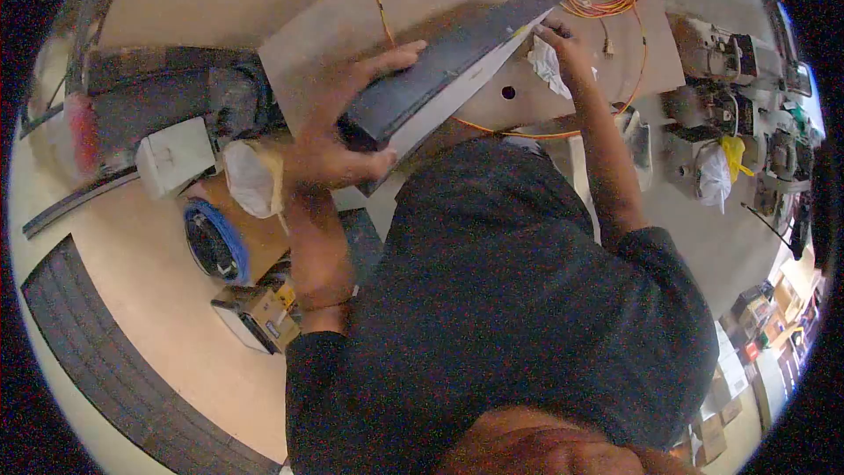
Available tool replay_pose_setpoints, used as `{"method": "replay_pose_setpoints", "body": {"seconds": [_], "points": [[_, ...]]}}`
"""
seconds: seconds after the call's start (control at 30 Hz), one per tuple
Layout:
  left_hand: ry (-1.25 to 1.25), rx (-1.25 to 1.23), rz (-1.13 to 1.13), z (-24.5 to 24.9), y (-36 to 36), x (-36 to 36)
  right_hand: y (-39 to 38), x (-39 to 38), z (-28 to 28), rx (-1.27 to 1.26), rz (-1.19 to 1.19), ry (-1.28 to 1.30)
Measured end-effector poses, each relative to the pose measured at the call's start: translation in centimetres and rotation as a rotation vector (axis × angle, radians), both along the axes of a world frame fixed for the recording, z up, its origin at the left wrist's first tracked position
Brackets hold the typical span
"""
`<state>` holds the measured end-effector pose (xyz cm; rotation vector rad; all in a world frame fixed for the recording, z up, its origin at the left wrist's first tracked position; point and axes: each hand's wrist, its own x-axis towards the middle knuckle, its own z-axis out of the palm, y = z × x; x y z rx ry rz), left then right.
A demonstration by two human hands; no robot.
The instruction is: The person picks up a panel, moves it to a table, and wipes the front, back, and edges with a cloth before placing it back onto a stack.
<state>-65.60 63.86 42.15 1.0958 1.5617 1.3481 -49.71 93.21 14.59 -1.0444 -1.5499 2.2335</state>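
A long dark box-shaped case with a pale side strip is held up at a slant over the table. My left hand wraps round its near end, thumb on one side and fingers over the other. At the far end, my right hand has curled fingers closed on the case's edge; its fingertips are partly hidden. A crumpled white cloth or paper shows beside and behind my right wrist. The case's underside is out of sight.
The brown table has a round hole. A coiled orange-yellow cable lies at its far side, a loose length running along the front edge. Boxes and a blue-rimmed round item stand at left. Equipment lines the right.
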Motion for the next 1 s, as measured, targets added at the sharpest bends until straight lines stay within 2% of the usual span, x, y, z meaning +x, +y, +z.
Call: {"method": "replay_pose_setpoints", "body": {"seconds": [0.17,0.23,0.27,0.57,0.73,0.8,0.87,1.0], "points": [[0.074,-0.014,-0.063,1.1,-0.4,3.3,-1.7,3.6,3.4,0.111,0.004,-0.025],[0.108,-0.008,-0.107,1.3,0.2,3.4,-2.1,3.9,4.3,0.286,-0.091,-0.173],[0.117,-0.022,-0.109,1.4,0.0,3.8,-2.2,4.3,3.5,0.221,-0.108,-0.094],[0.122,-0.056,-0.144,1.7,-0.5,4.1,-2.0,5.2,1.6,0.325,-0.113,-0.166],[0.128,-0.069,-0.187,1.9,-0.4,4.0,-2.1,5.5,1.3,0.318,-0.105,-0.109],[0.068,-0.038,-0.138,1.6,-0.7,4.5,-2.4,5.7,2.2,0.302,-0.092,-0.082],[0.070,-0.033,-0.137,1.5,-1.1,4.9,-3.2,6.1,3.6,0.685,-0.068,-0.247],[0.071,-0.033,-0.108,1.8,-1.3,5.4,-6.3,7.0,11.7,0.580,0.001,-0.312]]}}
